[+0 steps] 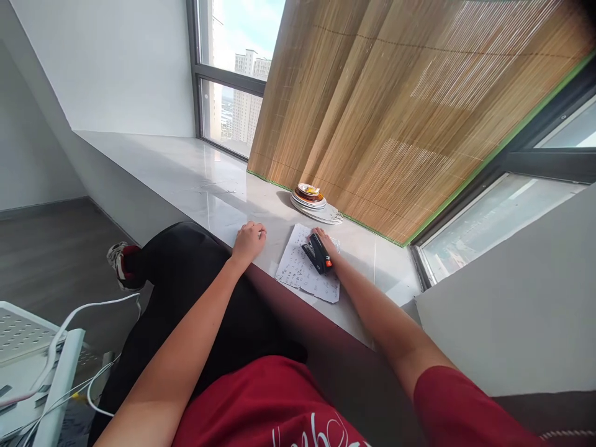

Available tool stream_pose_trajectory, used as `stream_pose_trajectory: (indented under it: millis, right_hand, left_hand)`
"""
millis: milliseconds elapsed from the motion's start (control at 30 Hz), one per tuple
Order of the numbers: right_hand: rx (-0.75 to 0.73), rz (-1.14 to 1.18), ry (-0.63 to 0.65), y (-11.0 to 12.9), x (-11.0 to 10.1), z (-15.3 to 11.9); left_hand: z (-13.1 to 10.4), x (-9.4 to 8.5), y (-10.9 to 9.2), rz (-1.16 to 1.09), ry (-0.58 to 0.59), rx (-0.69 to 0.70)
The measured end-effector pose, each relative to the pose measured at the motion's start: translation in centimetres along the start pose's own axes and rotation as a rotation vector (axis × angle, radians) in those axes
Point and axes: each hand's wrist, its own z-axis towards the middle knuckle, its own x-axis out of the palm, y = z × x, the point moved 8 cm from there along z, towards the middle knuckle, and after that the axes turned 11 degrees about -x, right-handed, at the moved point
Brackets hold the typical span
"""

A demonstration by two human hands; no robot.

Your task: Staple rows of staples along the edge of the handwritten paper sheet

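My left hand (250, 241) rests near the front edge of the pale stone sill (228, 214), its fingers curled in loosely with nothing seen in them. To its right lies a white sheet of paper (292, 267) covered in small dark writing, with a ragged lower edge. A black stapler (318, 253) with an orange bit at its near end sits over the sheet, tilted onto its side. Against the stapler's right side is my right hand (329, 243), closed around it; its palm and some fingers are hidden behind the stapler.
Beyond the paper stands a stack of plates (310, 197) with a small yellow item on top. A bamboo blind (372, 124) hangs right behind it. A wall (512, 298) bounds the right side. White cables (93, 304) and a white perforated rack (69, 360) are at lower left.
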Motion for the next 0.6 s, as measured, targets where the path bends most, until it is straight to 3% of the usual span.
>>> stream_pose_trajectory:
  millis: [167, 300, 433, 600]
  right_hand:
    - [-0.119, 0.117, -0.005, 7.2, 1.4, 6.9]
    - [-0.197, 0.211, -0.025, 11.4, 1.7, 9.8]
    - [-0.211, 0.273, -0.06, 12.5, 1.0, 9.9]
    - [-0.208, 0.308, -0.085, 11.5, -0.1, 7.3]
  left_hand:
    - [0.6, -2.8, 1.9, -0.28, -0.175, -0.124]
    - [0.6, -3.6, 3.1, -0.361, -0.215, -0.224]
    - [0.4, -3.6, 2.6, -0.345, -0.2, -0.204]
    - [0.3, -3.1, 2.3, -0.31, -0.138, -0.175]
